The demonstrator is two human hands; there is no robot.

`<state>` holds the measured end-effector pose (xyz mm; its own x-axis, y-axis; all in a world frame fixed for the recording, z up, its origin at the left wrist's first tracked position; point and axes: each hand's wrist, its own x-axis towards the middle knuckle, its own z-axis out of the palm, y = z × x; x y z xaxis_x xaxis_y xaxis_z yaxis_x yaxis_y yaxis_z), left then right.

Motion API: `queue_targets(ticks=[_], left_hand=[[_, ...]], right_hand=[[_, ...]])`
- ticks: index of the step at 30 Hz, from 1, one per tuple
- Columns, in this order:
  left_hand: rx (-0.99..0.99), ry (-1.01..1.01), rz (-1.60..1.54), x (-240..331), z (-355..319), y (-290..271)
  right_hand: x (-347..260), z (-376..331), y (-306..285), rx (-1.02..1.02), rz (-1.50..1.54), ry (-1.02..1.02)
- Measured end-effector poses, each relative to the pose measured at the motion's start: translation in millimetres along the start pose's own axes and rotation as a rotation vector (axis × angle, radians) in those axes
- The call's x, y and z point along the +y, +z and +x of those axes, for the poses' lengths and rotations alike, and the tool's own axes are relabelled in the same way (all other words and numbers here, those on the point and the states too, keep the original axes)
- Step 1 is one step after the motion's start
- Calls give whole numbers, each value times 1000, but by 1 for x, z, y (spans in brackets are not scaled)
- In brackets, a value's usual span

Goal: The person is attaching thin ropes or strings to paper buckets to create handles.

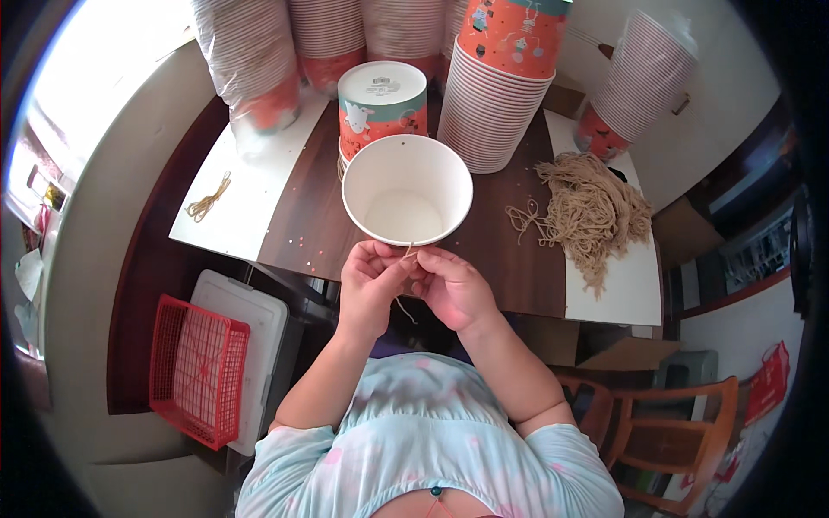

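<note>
A white-lined paper bucket (408, 166) lies tipped toward me at the near edge of the table, its open mouth facing me. Just at its lower rim, my left hand (367, 285) and my right hand (458, 287) meet, fingers pinched together on a thin tan cord (412, 251). One loose end of the cord dangles below the fingertips. Part of the cord is hidden by the fingers, so I cannot tell whether it is knotted or passes through the bucket wall.
Behind stands an upside-down orange bucket (385, 121), beside a tall bucket stack (492, 108). Plastic-wrapped stacks (246, 60) line the back. A heap of tan cords (596, 211) lies at right, a small bundle (207, 198) at left. Below are a red basket (194, 371) and a wooden chair (673, 432).
</note>
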<state>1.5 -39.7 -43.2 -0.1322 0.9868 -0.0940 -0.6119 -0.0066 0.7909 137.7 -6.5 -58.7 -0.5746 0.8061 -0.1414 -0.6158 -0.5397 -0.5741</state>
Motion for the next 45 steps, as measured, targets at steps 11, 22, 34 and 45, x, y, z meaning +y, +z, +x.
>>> queue_targets(ticks=[11,22,34,45], left_hand=[[2,-46,-11,-1,3,-3],[42,-25,19,0,4,2],[35,222,449,1,-1,3],[26,144,289,1,-2,-6]], right_hand=[[15,3,4,71,-37,-81],[7,-5,9,295,-342,-233],[-12,-8,15,236,-988,-372],[-15,-5,25,65,-1241,-552]])
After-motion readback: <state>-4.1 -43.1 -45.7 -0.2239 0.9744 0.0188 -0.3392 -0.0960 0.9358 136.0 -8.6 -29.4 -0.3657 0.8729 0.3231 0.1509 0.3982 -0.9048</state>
